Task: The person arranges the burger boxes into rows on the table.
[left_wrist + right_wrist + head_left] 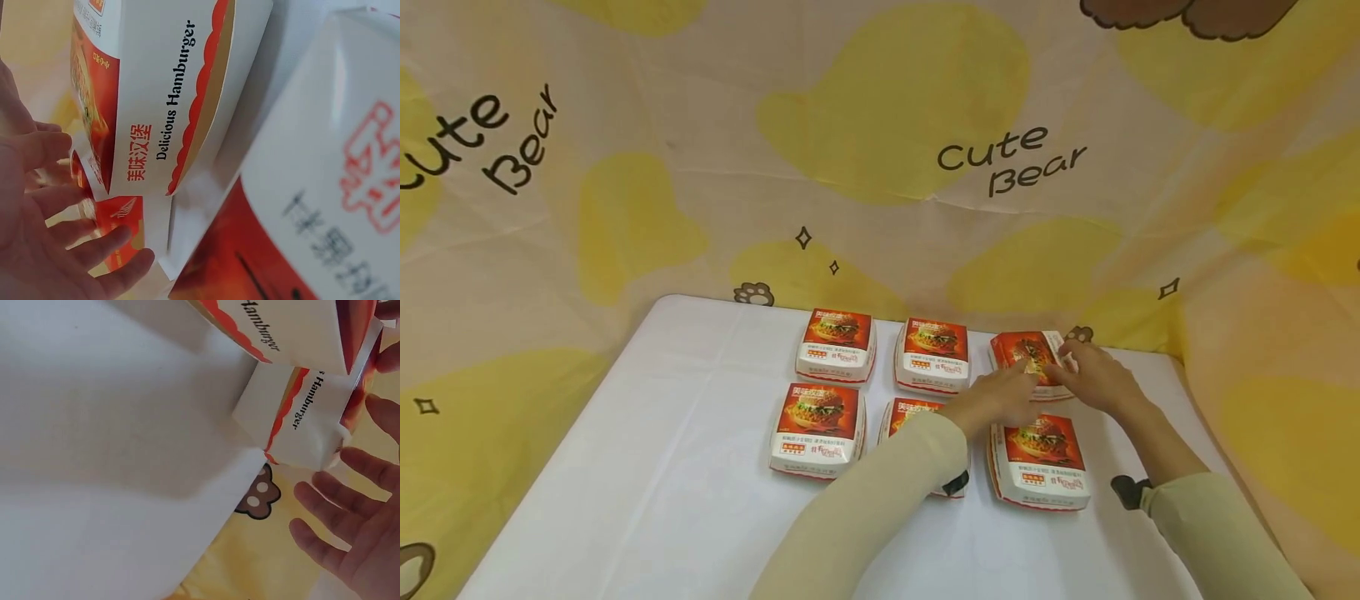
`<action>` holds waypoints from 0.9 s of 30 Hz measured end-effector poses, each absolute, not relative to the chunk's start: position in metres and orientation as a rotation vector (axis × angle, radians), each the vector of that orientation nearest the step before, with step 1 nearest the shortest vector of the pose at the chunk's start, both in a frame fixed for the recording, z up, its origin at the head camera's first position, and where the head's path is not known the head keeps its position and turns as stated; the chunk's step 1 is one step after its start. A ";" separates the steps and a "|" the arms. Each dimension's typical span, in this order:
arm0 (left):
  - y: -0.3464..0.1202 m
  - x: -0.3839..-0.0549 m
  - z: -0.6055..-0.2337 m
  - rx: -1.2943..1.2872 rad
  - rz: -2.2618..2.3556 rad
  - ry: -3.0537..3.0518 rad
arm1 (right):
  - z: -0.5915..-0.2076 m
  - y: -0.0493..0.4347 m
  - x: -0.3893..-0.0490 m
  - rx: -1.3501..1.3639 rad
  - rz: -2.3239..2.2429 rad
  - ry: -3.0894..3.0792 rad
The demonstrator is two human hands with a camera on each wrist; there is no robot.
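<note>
A hamburger carton [1013,347], red and white with a burger picture, lies at the back right of the table. My left hand [1006,396] reaches over its near left part; the left wrist view shows the fingers [115,244] spread beside cartons. At its right side is my right hand [1097,379], thumb toward the lid. In the right wrist view the fingers [331,512] are loosely extended at the end of a carton [306,419]. Just in front sits the front right carton [1045,450]. My left forearm partly hides the front middle carton [904,412].
More matching cartons stand at the back left [835,342], back middle [932,350] and front left [817,425], forming two rows. The white tabletop [647,467] meets a yellow-and-beige "Cute Bear" cloth [880,108] at its far edge.
</note>
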State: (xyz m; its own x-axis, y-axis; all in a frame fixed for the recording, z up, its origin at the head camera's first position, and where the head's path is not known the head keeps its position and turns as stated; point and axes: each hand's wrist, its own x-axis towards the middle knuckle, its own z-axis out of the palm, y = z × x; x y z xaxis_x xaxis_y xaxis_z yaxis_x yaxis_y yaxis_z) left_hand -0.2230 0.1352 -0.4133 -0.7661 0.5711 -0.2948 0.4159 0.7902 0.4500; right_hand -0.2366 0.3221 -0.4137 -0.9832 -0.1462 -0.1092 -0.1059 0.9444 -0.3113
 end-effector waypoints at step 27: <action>0.126 -0.227 -0.413 0.708 0.572 2.618 | -0.417 0.332 -0.237 -0.361 -0.499 2.979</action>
